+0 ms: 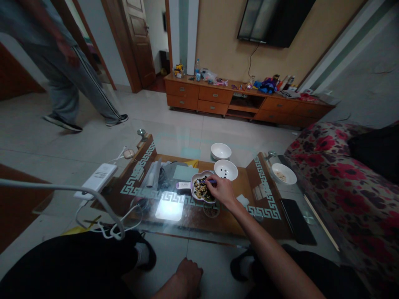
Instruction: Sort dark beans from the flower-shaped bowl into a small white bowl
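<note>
Your right hand (220, 190) pinches a purple stick (209, 181) over beans (202, 191) in the scalloped dish (195, 180) at 12 o'clock; left hand (188, 276) curled at 6 o'clock, hold unclear.

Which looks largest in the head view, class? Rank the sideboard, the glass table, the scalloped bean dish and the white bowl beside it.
Glass table, then wooden sideboard, though nearness makes that order unsure; then scalloped bean dish and white bowl, too alike to rank.
</note>
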`<state>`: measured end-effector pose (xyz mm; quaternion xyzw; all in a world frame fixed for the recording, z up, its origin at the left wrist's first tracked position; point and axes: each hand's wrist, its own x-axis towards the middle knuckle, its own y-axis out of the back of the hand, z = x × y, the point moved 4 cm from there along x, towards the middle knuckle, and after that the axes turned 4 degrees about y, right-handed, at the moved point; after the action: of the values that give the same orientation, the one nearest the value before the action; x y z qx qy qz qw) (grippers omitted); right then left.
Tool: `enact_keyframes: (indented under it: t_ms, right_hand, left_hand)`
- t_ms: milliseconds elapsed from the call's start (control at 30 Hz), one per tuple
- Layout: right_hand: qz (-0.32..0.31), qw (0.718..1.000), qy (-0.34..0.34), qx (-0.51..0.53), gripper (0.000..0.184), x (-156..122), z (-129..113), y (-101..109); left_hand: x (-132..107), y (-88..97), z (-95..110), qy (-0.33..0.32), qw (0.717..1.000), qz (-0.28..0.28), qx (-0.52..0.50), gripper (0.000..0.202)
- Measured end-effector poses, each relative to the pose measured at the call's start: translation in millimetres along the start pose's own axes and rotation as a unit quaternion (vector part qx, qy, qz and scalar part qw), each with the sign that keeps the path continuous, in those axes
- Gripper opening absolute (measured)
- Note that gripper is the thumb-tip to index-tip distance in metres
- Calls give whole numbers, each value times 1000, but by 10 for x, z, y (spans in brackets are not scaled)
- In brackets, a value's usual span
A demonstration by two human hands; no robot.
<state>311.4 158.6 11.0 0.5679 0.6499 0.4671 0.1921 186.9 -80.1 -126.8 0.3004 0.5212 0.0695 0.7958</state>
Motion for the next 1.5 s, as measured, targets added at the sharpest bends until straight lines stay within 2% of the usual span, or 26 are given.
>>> enact_keyframes:
  t_ms: [333, 500, 567, 667, 800, 900, 1100, 1233, 1367, 1500]
  right_hand:
    - [-34, 999, -3, -21, 19, 4, -12, -11]
    - [-16, 1000, 6, -3, 19, 3, -28, 23]
    - [0, 1000, 10, 13, 20, 16, -30, 109]
    - [39, 999, 16, 32, 22, 55, 7, 351]
    - [113, 994, -1, 13, 24, 94, 176, 726]
    - [146, 989, -28, -16, 25, 94, 334, 886]
    - [109, 992, -54, -40, 18, 134, 501, 1002]
    - [130, 990, -44, 6, 16, 159, 476, 1139]
    - [115, 992, -13, 43, 18, 151, 308, 1105]
    - [56, 997, 9, 47, 13, 131, 108, 872]
  left_hand:
    - [-8, 13, 19, 0, 1000, -3, 7, 55]
    - [-32, 21, 14, 4, 1000, -5, 3, 56]
    - [-32, 25, 15, 5, 1000, -6, 0, 55]
    - [-27, 49, 24, 5, 1000, -8, -5, 55]
    - [-22, 96, 47, 0, 1000, -11, -3, 53]
    - [-20, 122, 49, -3, 1000, -17, 5, 52]
    - [-61, 153, 34, -8, 1000, -9, 6, 53]
    - [-77, 159, 45, -6, 1000, -9, 5, 52]
    - [-61, 161, 55, -8, 1000, -14, 6, 51]
    - [-44, 154, 42, -4, 1000, -17, 6, 52]
